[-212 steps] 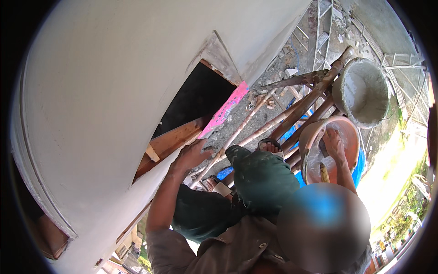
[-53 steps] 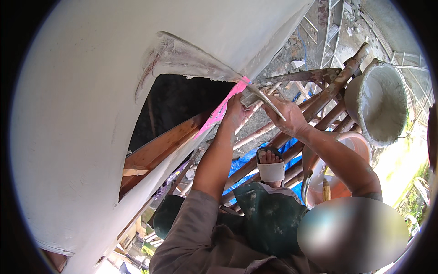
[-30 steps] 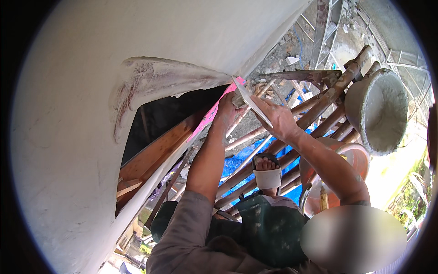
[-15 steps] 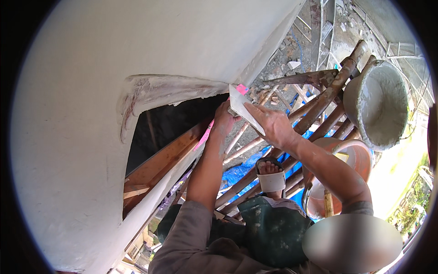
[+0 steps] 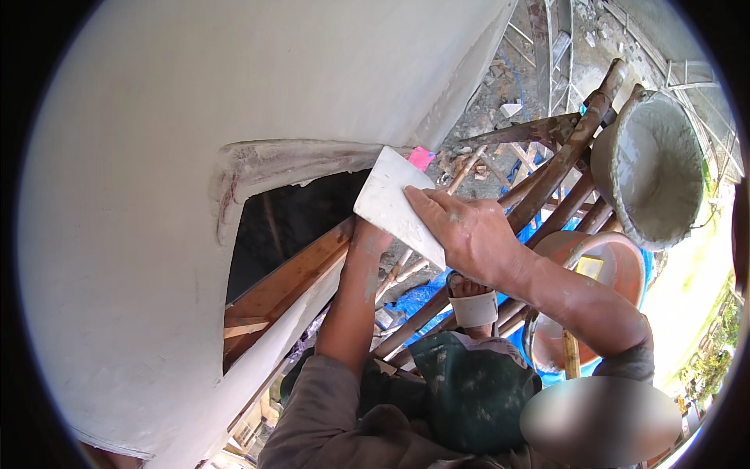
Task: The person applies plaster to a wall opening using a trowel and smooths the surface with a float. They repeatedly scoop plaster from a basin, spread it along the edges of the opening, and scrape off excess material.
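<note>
My right hand (image 5: 476, 234) grips a flat, white, four-sided plastering plate (image 5: 398, 205), with a finger or thumb laid across its face. The plate is tilted at the upper right corner of a dark opening (image 5: 301, 211) in a pale plastered wall (image 5: 141, 172). Just below the plate is my left hand (image 5: 370, 238); its fingers are hidden behind the plate, so what they touch cannot be seen. A bright pink piece (image 5: 422, 159) shows past the plate's upper edge. Rough, reddish-grey plaster (image 5: 289, 160) borders the top of the opening.
A bucket (image 5: 656, 168) caked with grey plaster stands to the right, above an orange-brown tub (image 5: 558, 340). Brown poles (image 5: 574, 148) run beneath them, with blue sheeting (image 5: 422, 289) lower down. My sandalled foot (image 5: 473, 305) is near the poles. Wooden boards (image 5: 289, 285) lie inside the opening.
My right hand has turned the plate so its broad face shows, and moved it lower and left over my left hand. The left hand's fingers have gone out of sight. The view has shifted slightly.
</note>
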